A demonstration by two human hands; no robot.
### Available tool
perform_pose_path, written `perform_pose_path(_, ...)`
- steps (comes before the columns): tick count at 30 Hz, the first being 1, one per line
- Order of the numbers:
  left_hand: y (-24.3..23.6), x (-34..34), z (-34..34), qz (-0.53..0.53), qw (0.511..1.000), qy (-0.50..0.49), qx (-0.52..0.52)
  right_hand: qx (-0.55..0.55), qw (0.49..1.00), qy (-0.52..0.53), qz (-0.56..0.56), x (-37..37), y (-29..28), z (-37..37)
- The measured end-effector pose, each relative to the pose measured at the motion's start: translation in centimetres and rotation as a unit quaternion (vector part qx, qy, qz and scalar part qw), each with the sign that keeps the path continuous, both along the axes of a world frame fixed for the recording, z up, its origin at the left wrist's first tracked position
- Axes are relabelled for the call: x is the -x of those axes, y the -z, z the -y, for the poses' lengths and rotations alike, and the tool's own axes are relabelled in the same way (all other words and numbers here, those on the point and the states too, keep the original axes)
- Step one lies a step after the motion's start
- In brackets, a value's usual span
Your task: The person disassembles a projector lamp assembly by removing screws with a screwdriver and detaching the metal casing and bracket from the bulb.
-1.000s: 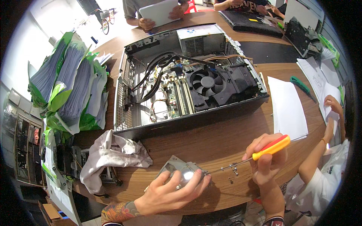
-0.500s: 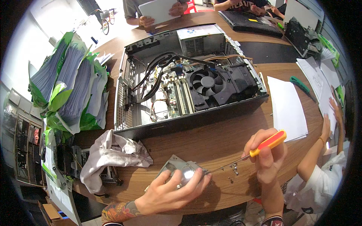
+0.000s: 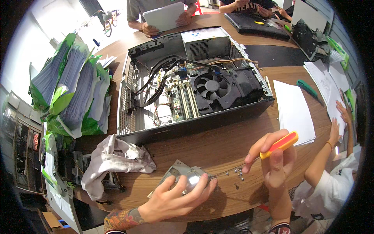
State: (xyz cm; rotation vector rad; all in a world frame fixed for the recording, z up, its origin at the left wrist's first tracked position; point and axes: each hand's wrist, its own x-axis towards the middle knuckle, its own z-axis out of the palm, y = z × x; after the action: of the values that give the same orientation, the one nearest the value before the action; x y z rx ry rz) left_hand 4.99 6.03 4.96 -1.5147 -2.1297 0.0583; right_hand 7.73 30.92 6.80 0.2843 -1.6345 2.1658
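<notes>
A silver hard drive [image 3: 193,180] with a shiny round area lies on the near part of the table, beside a grey metal bracket plate [image 3: 176,167]. My left hand [image 3: 175,198] grips the drive from above, its fingers spread across it. My right hand [image 3: 277,163] is closed on a screwdriver [image 3: 281,145] with a yellow and red handle. The thin shaft slants down to the left, its tip at the drive's right edge; whether it sits in a screw is too small to tell. Several small screws [image 3: 240,174] lie loose just right of the drive.
An opened desktop computer case [image 3: 194,121] with a black fan stands beyond my hands. A crumpled pale cloth [image 3: 113,163] and bundled papers [image 3: 74,85] are left. White sheets [image 3: 294,113], a green-handled tool [image 3: 307,89] and another person's hands [image 3: 339,121] are right; a black laptop [image 3: 257,26] is farther back.
My right hand has loosened and shifted its fingers around the handle, which is slightly higher. My left hand still holds the drive. The whole view has shifted slightly.
</notes>
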Motion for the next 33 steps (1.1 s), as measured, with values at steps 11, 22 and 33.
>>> perform_pose_path(11,-0.05,0.1,0.24,-0.005,1.0,0.002,0.011,-0.033,0.999,-0.015,-0.007,0.15,0.55,0.5)
perform_pose_path(22,0.05,0.01,0.04,0.002,1.0,0.0,0.007,-0.044,0.999,-0.004,-0.019,0.12,0.39,0.37)
perform_pose_path(33,0.22,0.16,0.29,0.002,1.0,0.0,0.004,-0.03,0.999,-0.008,-0.026,-0.04,0.51,0.49)
